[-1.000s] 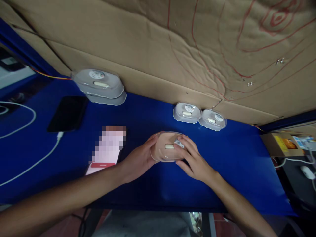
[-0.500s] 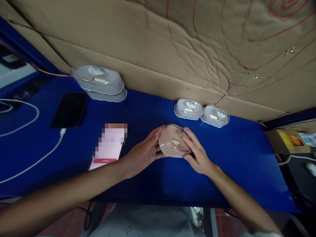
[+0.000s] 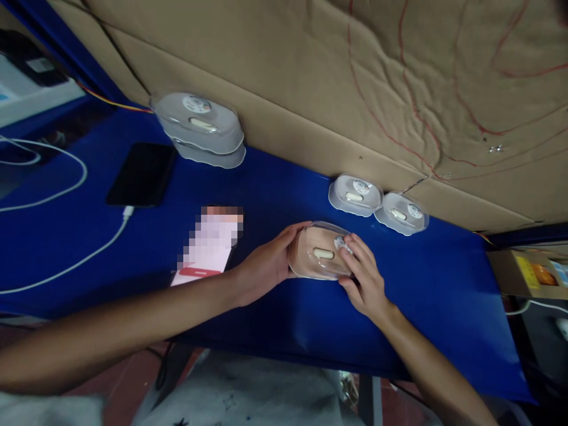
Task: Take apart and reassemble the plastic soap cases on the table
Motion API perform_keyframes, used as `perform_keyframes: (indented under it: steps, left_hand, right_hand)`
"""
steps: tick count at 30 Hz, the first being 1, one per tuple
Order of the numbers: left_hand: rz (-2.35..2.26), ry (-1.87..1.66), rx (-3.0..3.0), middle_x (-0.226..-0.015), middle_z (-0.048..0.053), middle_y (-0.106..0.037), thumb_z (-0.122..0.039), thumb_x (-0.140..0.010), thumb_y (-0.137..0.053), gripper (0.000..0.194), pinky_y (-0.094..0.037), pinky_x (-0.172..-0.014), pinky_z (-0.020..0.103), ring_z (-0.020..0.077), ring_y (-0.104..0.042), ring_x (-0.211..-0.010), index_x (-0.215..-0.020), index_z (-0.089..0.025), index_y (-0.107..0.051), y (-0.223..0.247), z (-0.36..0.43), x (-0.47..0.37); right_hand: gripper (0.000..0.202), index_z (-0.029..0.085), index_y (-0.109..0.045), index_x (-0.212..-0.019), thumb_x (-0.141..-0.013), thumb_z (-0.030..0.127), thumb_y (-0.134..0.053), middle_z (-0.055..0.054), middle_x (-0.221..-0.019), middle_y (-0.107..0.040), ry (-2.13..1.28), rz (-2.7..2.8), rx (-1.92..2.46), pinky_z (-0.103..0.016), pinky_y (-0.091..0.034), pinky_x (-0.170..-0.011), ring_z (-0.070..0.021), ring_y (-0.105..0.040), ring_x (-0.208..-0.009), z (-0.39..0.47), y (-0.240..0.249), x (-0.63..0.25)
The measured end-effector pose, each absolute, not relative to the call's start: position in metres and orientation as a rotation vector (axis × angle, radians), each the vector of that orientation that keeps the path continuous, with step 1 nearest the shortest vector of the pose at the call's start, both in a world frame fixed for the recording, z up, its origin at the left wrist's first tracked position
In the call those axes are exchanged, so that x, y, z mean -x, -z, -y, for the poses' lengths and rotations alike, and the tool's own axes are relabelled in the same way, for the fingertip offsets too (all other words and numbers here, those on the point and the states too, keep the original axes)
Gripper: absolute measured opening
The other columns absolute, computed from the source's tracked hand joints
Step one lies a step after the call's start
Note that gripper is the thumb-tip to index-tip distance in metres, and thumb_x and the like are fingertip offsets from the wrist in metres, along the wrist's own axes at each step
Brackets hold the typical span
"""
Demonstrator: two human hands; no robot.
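Observation:
Between my hands is a lidded plastic box (image 3: 310,263) with a clear top, a tan inside, a cream oblong piece in the middle and a round sticker at its right. My left hand (image 3: 270,266) grips its left end, the fingers partly hidden behind and beneath it. On the right end, my right hand (image 3: 366,281) holds the rim, fingertips on the clear top by the sticker. The box is tilted slightly toward me, just above the blue table cover (image 3: 284,331); whether it touches the cover I cannot tell.
Two similar grey boxes, a left one (image 3: 355,204) and a right one (image 3: 402,222), stand against the cardboard wall (image 3: 266,77). Stacked grey boxes (image 3: 208,139) are further left. A lit phone (image 3: 206,245), a black phone (image 3: 142,174) on a white cable (image 3: 106,251), and a carton (image 3: 510,272) lie around.
The box has turned slightly and its sticker shows more between my right fingers. My left fingers have slid further behind it. The whole view has shifted and tilted a little.

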State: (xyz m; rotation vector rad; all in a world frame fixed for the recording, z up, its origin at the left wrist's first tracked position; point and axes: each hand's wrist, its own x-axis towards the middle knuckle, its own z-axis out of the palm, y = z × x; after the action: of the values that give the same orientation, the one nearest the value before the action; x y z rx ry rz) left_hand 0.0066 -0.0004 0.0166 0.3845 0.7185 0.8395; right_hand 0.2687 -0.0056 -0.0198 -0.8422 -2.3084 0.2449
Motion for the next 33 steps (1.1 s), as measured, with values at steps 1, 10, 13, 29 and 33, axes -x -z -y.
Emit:
perform_keyframes:
  steps: [1,10,13,29,33]
  left_hand:
    - [-0.714,-0.847,-0.390,-0.145,0.009,-0.067,-0.049,-0.106,-0.061,0.038,-0.057,-0.094,0.038,0.0282,-0.066,-0.126,-0.137,-0.029,-0.064,-0.016,0.001,-0.006]
    - [-0.771,-0.849,-0.520,-0.144,0.009,-0.067,-0.043,-0.090,-0.082,0.058,-0.053,-0.097,0.038,0.0289,-0.067,-0.125,-0.141,-0.029,-0.058,-0.020,0.002,-0.003]
    - [-0.785,-0.846,-0.576,-0.144,0.010,-0.067,-0.035,-0.086,-0.087,0.065,-0.052,-0.101,0.038,0.0291,-0.067,-0.126,-0.143,-0.029,-0.057,-0.021,0.001,-0.001]
    - [-1.121,-0.779,-1.366,-0.163,0.011,-0.043,-0.047,-0.075,-0.090,0.088,-0.048,-0.117,0.051,0.0359,-0.050,-0.146,-0.152,-0.033,-0.051,-0.008,-0.013,0.016]
    - [-1.214,-0.763,-1.554,-0.162,0.013,-0.045,-0.053,-0.071,-0.090,0.096,-0.050,-0.113,0.054,0.0378,-0.055,-0.139,-0.155,-0.029,-0.048,-0.018,-0.051,0.034]
  right_hand:
    - [0.064,0.034,-0.033,-0.168,-0.108,0.037,-0.055,-0.006,-0.171,-0.041,-0.253,2.322,0.849,-0.067,-0.042,-0.125,-0.0361,-0.040,-0.158,0.005,0.019,-0.268]
    - [0.074,0.039,-0.029,-0.169,-0.105,0.029,-0.064,-0.007,-0.173,-0.037,-0.374,2.441,0.895,-0.066,-0.040,-0.127,-0.0351,-0.035,-0.161,0.004,0.013,-0.267]
    - [0.080,0.040,-0.022,-0.170,-0.104,0.029,-0.065,-0.007,-0.174,-0.034,-0.354,2.485,0.881,-0.065,-0.040,-0.127,-0.0355,-0.030,-0.163,0.004,0.011,-0.266]
    - [0.088,0.037,0.001,-0.172,-0.107,0.042,-0.058,-0.004,-0.182,-0.006,-0.413,2.540,0.967,-0.064,-0.030,-0.131,-0.0333,-0.004,-0.167,-0.001,0.015,-0.262]
    - [0.091,0.031,0.005,-0.173,-0.107,0.052,-0.055,-0.011,-0.180,-0.015,-0.207,2.450,1.173,-0.069,-0.022,-0.131,-0.0354,-0.008,-0.167,-0.019,0.010,-0.291]
